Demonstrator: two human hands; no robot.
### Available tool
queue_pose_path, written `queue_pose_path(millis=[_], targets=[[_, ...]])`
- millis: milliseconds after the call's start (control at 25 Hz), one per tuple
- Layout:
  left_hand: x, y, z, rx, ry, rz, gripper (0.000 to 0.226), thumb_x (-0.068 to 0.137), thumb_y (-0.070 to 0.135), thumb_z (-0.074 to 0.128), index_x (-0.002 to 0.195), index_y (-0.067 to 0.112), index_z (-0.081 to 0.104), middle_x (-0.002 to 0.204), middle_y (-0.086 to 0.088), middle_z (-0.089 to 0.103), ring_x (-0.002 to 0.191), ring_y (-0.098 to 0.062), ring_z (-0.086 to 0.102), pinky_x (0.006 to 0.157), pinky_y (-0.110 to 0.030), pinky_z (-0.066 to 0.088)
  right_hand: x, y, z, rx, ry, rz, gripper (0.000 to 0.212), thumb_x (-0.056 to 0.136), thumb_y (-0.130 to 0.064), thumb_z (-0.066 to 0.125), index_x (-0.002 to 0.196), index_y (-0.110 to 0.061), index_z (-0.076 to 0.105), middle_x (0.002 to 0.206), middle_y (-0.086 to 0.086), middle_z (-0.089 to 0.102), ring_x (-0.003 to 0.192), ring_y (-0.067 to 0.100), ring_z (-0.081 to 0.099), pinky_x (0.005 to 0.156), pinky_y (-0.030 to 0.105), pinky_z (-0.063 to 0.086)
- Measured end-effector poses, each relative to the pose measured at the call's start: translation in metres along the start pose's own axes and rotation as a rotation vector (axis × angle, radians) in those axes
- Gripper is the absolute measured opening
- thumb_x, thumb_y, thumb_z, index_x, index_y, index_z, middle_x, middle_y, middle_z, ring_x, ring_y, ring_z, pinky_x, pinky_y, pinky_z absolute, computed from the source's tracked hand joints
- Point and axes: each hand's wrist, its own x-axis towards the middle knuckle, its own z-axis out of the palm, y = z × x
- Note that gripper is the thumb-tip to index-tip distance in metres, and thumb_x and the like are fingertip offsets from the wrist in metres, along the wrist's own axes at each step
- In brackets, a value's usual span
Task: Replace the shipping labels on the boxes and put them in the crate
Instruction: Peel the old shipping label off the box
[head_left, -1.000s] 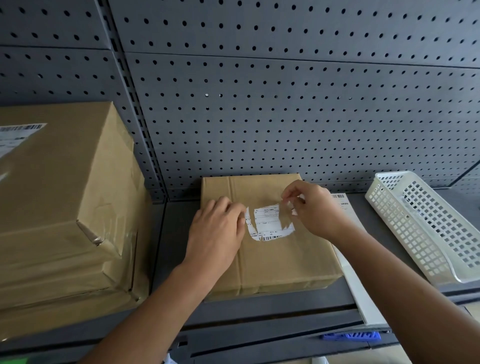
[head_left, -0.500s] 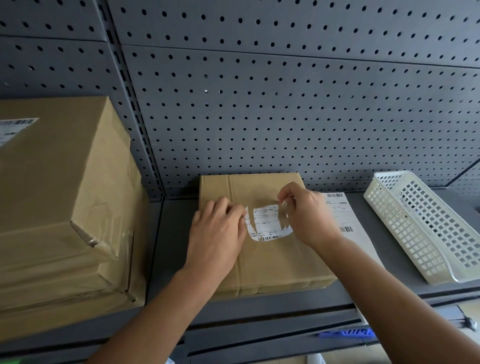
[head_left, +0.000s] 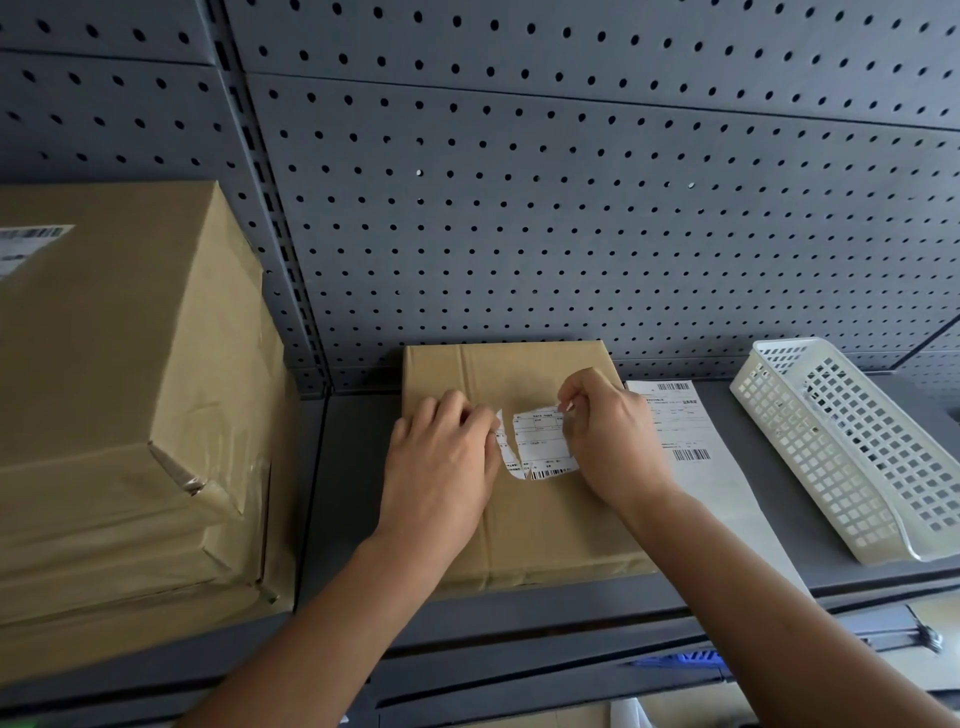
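Note:
A flat brown cardboard box (head_left: 545, 535) lies on the grey shelf (head_left: 343, 499) in the middle. A torn white shipping label (head_left: 537, 444) sticks to its top. My left hand (head_left: 441, 467) rests flat on the box, fingers curled at the label's left edge. My right hand (head_left: 613, 436) pinches the label's upper right corner between thumb and fingers. A fresh sheet with barcodes (head_left: 680, 431) lies on the shelf to the right of the box, partly under my right arm.
A large brown box (head_left: 119, 395) with its own label (head_left: 26, 244) stands at the left. A white perforated plastic basket (head_left: 852, 447) sits at the right. Grey pegboard (head_left: 519, 208) backs the shelf. Something blue (head_left: 675, 662) shows below the shelf's front edge.
My right hand stays at the label's upper right corner with small finger shifts. The camera has shifted, so more of the fresh sheet shows. My left hand holds still.

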Motion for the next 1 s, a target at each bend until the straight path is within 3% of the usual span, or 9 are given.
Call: queue_pose_path(millis=[320,560,840,1000], targets=[[-0.0004,0.0002,-0.0006,-0.008,0.0,-0.003,0.012,0.091,0.027,0.064,0.102,0.024,0.069,0.096,0.004,0.057,0.09,-0.021,0.054,0.072,-0.037,0.045,0.0001,-0.0004,0.0015,0.021,0.054,0.025,0.02,0.091,0.002,0.046,0.093,-0.01,0.061,0.077,0.007,0.064,0.066,0.026,0.055,0.059,0.042,0.048],[-0.0001,-0.0001,0.0009,-0.009,-0.009,-0.009,0.012,0.092,0.028,0.061,0.101,0.024,0.068,0.096,0.005,0.056,0.09,-0.02,0.053,0.074,-0.036,0.045,-0.0005,-0.0014,0.0016,0.019,0.035,0.03,0.027,0.084,0.01,0.047,0.09,-0.011,0.061,0.076,0.003,0.066,0.066,0.022,0.055,0.059,0.038,0.046],[0.0007,0.0003,-0.001,-0.017,-0.024,-0.01,0.013,0.094,0.03,0.057,0.102,0.026,0.067,0.099,0.007,0.056,0.093,-0.018,0.052,0.076,-0.036,0.046,-0.0021,-0.0028,-0.0004,0.084,0.051,0.065,0.021,0.093,0.001,0.045,0.093,-0.013,0.061,0.079,0.002,0.063,0.067,0.02,0.054,0.059,0.039,0.045],[0.0,0.0001,-0.0015,-0.014,-0.029,-0.008,0.014,0.094,0.03,0.058,0.103,0.026,0.067,0.099,0.007,0.056,0.092,-0.018,0.052,0.076,-0.036,0.045,0.0006,-0.0012,-0.0001,0.108,0.024,0.097,0.024,0.091,0.004,0.045,0.089,-0.014,0.061,0.074,0.001,0.065,0.066,0.019,0.056,0.059,0.031,0.043]])
